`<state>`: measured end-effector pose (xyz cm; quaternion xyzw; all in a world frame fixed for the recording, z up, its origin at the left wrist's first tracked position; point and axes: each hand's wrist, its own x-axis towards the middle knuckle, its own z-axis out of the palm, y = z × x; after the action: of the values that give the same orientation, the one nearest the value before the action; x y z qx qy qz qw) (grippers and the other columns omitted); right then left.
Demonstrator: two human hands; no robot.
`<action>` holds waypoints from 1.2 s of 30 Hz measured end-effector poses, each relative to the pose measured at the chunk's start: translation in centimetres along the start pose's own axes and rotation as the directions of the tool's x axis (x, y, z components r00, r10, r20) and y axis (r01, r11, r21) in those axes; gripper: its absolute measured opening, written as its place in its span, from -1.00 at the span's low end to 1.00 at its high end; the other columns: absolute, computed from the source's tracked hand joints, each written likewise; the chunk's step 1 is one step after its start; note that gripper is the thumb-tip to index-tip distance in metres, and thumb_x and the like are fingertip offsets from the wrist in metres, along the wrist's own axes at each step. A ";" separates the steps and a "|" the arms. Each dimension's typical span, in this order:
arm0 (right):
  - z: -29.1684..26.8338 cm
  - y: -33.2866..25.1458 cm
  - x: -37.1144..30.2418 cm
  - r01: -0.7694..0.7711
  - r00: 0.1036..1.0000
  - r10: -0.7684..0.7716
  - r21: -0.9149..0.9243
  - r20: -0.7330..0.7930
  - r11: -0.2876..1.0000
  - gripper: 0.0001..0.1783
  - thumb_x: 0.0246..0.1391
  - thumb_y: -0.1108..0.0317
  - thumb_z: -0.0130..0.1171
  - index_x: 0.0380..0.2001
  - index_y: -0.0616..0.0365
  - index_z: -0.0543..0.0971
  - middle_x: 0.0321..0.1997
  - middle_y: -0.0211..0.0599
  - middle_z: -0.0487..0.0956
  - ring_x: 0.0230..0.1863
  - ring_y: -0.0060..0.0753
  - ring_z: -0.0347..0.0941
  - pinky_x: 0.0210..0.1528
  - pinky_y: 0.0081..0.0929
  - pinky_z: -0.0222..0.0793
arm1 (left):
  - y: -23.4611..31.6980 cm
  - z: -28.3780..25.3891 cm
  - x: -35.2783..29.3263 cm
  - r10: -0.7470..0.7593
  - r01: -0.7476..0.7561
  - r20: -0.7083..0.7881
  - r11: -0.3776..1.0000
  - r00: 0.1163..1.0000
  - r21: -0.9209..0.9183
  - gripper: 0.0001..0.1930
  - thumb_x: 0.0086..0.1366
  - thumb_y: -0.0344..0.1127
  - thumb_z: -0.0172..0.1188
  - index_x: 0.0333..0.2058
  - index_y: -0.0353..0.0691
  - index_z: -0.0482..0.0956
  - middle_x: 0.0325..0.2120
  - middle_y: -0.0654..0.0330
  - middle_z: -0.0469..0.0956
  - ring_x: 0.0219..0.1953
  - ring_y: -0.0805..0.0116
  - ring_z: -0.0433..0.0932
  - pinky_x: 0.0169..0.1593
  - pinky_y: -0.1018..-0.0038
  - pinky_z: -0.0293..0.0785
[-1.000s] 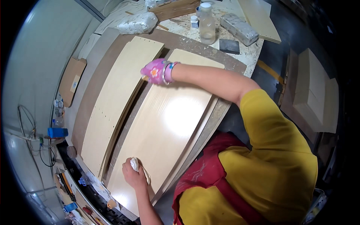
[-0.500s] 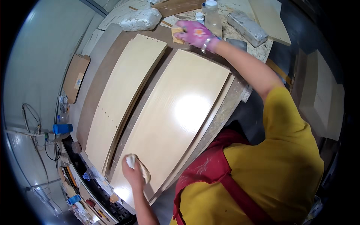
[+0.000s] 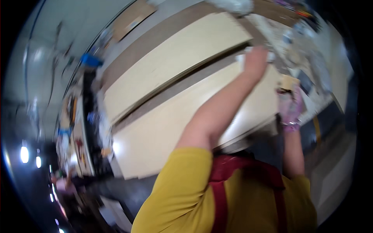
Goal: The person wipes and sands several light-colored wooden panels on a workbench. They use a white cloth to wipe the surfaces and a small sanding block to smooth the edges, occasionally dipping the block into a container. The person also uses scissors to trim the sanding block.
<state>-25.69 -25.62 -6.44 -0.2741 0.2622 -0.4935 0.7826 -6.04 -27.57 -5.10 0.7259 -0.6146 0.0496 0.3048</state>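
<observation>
A pale, glossy wood panel (image 3: 167, 132) lies on the table in front of me. My left hand (image 3: 257, 60), bare and blurred, presses a white cloth (image 3: 241, 59) down by the panel's right end. Just off that end, my right hand (image 3: 290, 105) in a pink glove grips a tan sponge-like block (image 3: 289, 82). Its fingers are closed around the block, partly smeared by motion. Beyond a narrow gap lies a second, duller pale panel (image 3: 175, 58) with a row of small holes near its right end.
Right of the panels, wrapped bundles and clear plastic items (image 3: 311, 50) crowd the table's end. A brown cardboard piece (image 3: 134, 19) and a blue object (image 3: 91, 60) sit along the far left. Another person (image 3: 64, 184) is in the distance at lower left.
My view has swung, so the panels look rotated. My left hand with the cloth has crossed from the panel's left end to its right end. The right hand has come nearer, still holding the block.
</observation>
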 end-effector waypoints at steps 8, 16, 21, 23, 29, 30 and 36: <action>0.1 0.9 0.9 0.162 0.986 -0.152 -0.177 0.070 0.971 -0.61 0.17 0.32 0.02 0.04 0.22 0.38 0.04 -0.19 0.45 0.03 -0.27 0.41 0.11 -0.23 0.32 | -5.9 -10.7 -8.7 -0.223 0.219 0.092 0.974 0.970 0.050 -0.66 0.08 -0.06 0.23 -0.26 -0.15 0.51 -0.28 0.12 0.43 -0.15 0.13 0.42 -0.15 0.22 0.37; -0.9 0.1 2.5 0.230 0.973 -0.214 -0.278 0.085 0.933 -0.60 0.15 0.37 0.05 0.05 0.27 0.38 0.05 -0.22 0.45 0.07 -0.37 0.38 0.10 -0.39 0.29 | -14.8 -25.3 -23.1 -0.442 0.453 0.176 0.891 0.880 -0.027 -0.64 0.17 -0.06 0.16 -0.22 -0.23 0.50 -0.25 0.01 0.43 -0.13 -0.01 0.41 -0.06 0.22 0.35; -2.5 0.2 3.4 0.295 0.954 -0.262 -0.278 0.149 0.914 -0.55 0.16 0.33 0.04 0.09 0.29 0.35 0.08 -0.21 0.42 0.09 -0.37 0.34 0.12 -0.39 0.22 | -19.8 -32.3 -31.4 -0.568 0.563 0.082 0.823 0.819 0.079 -0.65 0.20 -0.10 0.13 -0.19 -0.27 0.49 -0.23 -0.03 0.42 -0.12 -0.04 0.40 -0.05 0.22 0.33; -3.1 0.2 3.7 0.309 0.950 -0.281 -0.290 0.134 0.906 -0.55 0.16 0.32 0.04 0.09 0.29 0.36 0.08 -0.21 0.42 0.08 -0.38 0.34 0.11 -0.40 0.22 | -21.8 -34.5 -34.4 -0.624 0.614 0.044 0.777 0.780 0.141 -0.64 0.20 -0.09 0.12 -0.18 -0.26 0.49 -0.22 -0.03 0.42 -0.10 -0.05 0.40 -0.05 0.19 0.33; -3.3 -0.1 4.0 0.349 0.937 -0.328 -0.410 0.123 0.843 -0.64 0.15 0.34 0.10 -0.02 0.28 0.40 -0.04 -0.23 0.48 -0.04 -0.42 0.41 -0.01 -0.48 0.34 | -27.3 -40.1 -42.5 -0.653 0.645 -0.131 0.658 0.746 0.388 -0.62 0.22 -0.14 0.10 -0.17 -0.37 0.44 -0.24 -0.12 0.42 -0.13 -0.11 0.39 -0.06 0.19 0.32; -2.4 0.1 3.7 0.345 0.938 -0.329 -0.417 0.112 0.841 -0.63 0.15 0.33 0.10 -0.02 0.28 0.40 -0.05 -0.23 0.48 -0.04 -0.42 0.42 -0.02 -0.48 0.35 | -28.1 -41.0 -43.7 -0.660 0.657 -0.175 0.610 0.731 0.443 -0.61 0.23 -0.13 0.10 -0.16 -0.37 0.44 -0.24 -0.14 0.42 -0.13 -0.12 0.40 -0.05 0.18 0.32; -1.8 0.6 4.0 0.332 0.938 -0.339 -0.466 0.071 0.820 -0.55 0.18 0.26 0.07 0.07 0.26 0.33 0.07 -0.23 0.42 0.00 -0.37 0.40 0.03 -0.43 0.36 | -29.8 -48.8 -48.3 -0.801 0.748 -0.275 0.291 0.531 0.597 -0.60 0.23 -0.09 0.12 -0.14 -0.32 0.46 -0.19 -0.13 0.47 -0.13 -0.13 0.44 -0.10 0.16 0.37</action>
<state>-25.05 -29.42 -8.70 -0.4938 0.3276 -0.5470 0.5913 24.68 40.35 1.47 0.9873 -0.1372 0.0794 -0.0084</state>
